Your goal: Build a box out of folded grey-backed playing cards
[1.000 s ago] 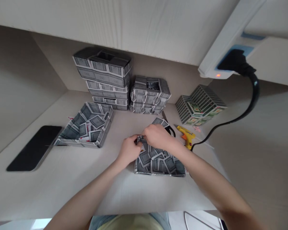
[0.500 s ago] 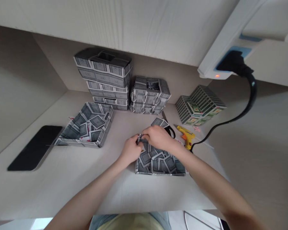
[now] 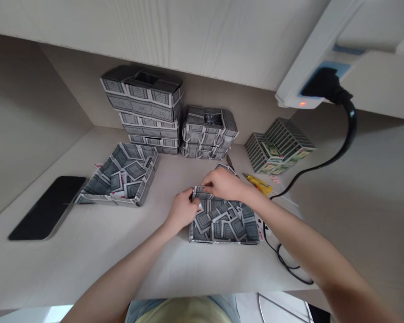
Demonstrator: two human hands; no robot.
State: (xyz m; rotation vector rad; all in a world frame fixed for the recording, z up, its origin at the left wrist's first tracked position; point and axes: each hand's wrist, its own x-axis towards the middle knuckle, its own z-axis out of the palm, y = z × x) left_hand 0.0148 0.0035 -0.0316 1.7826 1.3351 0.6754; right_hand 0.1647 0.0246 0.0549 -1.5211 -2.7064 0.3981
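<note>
A shallow open box [image 3: 252, 225] made of grey-backed playing cards rests on the desk in front of me. Several loose playing cards [image 3: 227, 222] lie inside it. At the box's far left corner, my left hand [image 3: 182, 211] pinches the wall between thumb and fingers. My right hand [image 3: 224, 183] is closed on the far wall just to the right, fingertips over its rim. The right hand and forearm hide part of the far side and whatever lies behind it.
Another card box [image 3: 148, 179] holding loose cards stands left, beside a black phone [image 3: 49, 207]. Stacked card boxes [image 3: 148, 107] and smaller card boxes [image 3: 208, 134] stand behind. A yellow glue gun [image 3: 258, 184], its black cord [image 3: 309, 170] and a striped green card structure [image 3: 281, 146] are right. A power strip [image 3: 301, 96] hangs above.
My right hand has shifted slightly right along the far wall, opening a small space between my hands. The right forearm now covers more of the glue gun. My left hand stays at the corner.
</note>
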